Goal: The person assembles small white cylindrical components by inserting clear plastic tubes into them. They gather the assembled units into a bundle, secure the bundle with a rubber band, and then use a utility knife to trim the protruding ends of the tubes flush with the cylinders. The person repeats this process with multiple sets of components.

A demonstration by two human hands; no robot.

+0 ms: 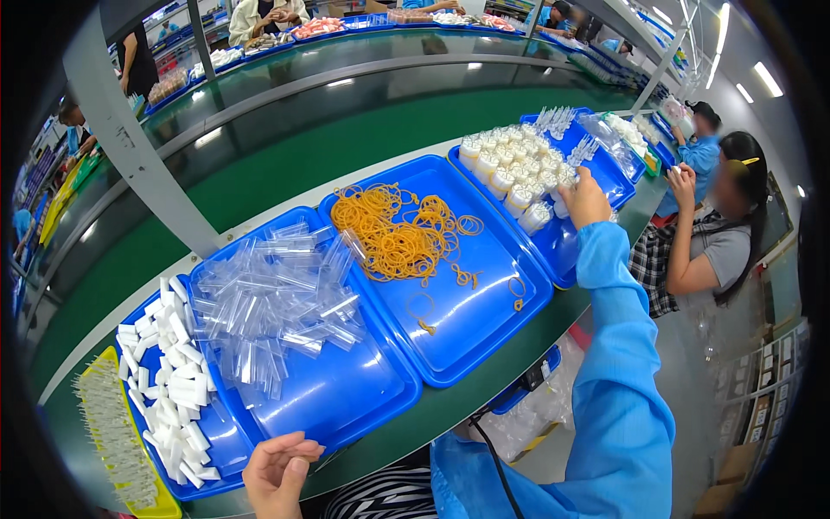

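My right hand (588, 201) is at the right-hand blue tray, its fingers closed around a white bundle (560, 206) at the edge of a group. Several similar white cylindrical bundles (510, 169) stand close together beside it, some banded with yellowish rings. The fingertips are partly hidden behind the bundle. Low in the view, my left hand (281, 471) is held palm up near the front edge of the trays, fingers loosely curved and thumb apart, with nothing visible in it. A heap of orange rubber bands (398, 233) lies in the middle tray (458, 320).
Left of the bands, a blue tray (346, 389) holds clear plastic tubes (268, 303). Farther left are white cylinders (177, 381) and a yellow tray (160, 497) of small clear pieces. A metal post (138, 156) rises behind. A co-worker (709, 233) sits at right.
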